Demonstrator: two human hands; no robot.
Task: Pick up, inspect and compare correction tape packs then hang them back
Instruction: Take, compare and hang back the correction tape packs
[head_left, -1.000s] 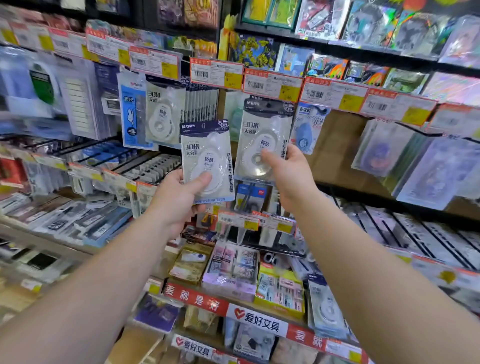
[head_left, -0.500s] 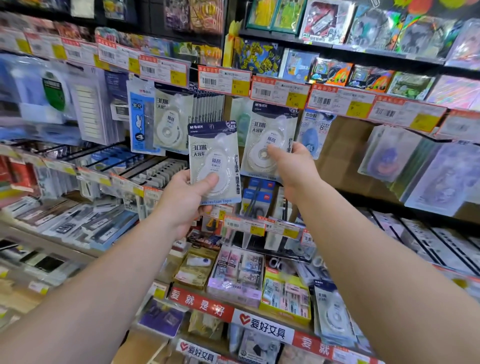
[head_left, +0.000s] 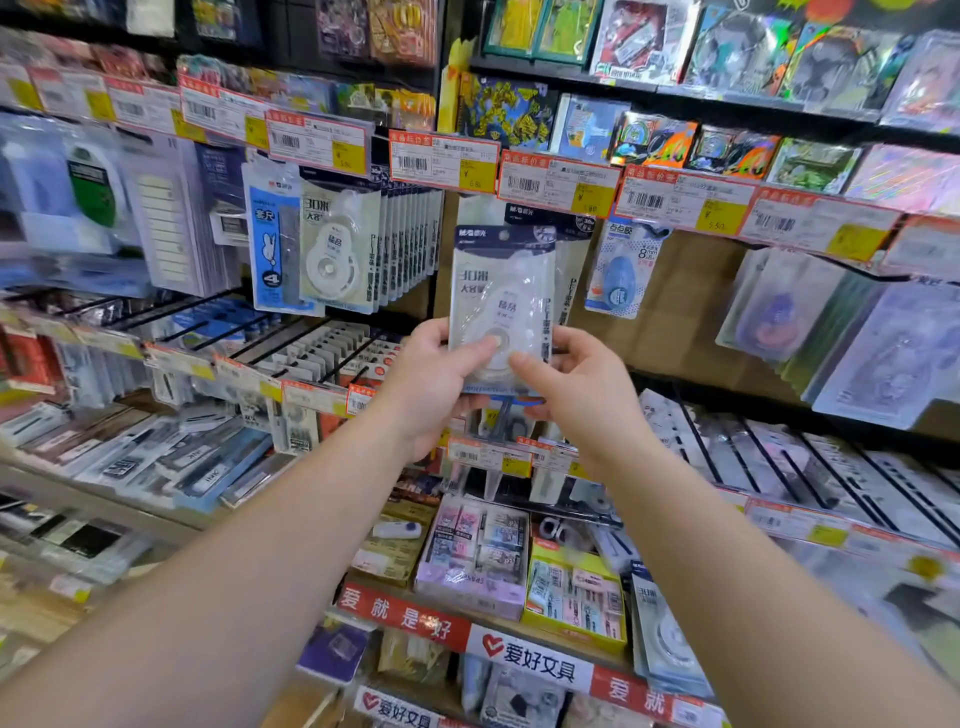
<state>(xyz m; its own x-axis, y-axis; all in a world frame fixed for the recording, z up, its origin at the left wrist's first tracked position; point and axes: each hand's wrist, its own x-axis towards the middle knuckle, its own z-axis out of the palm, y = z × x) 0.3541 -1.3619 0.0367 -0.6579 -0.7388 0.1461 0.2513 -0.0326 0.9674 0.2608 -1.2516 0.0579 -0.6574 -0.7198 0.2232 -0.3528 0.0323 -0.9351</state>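
— At the pegboard shelf, both hands are on one correction tape pack (head_left: 501, 306); the left hand (head_left: 431, 379) pinches its lower left corner, thumb across the blister, and the right hand (head_left: 576, 384) pinches the lower right edge.

— Where does it sit?

— Upright, just in front of the hanging row (head_left: 571, 260) of the same packs, under the price tags (head_left: 558, 182). The hang hole near its top looks free.

— So, to hang it well?

— I'd keep the grip low, square the card to the peg, line the hole up and slide it straight back — the peg itself is hidden behind the pack.
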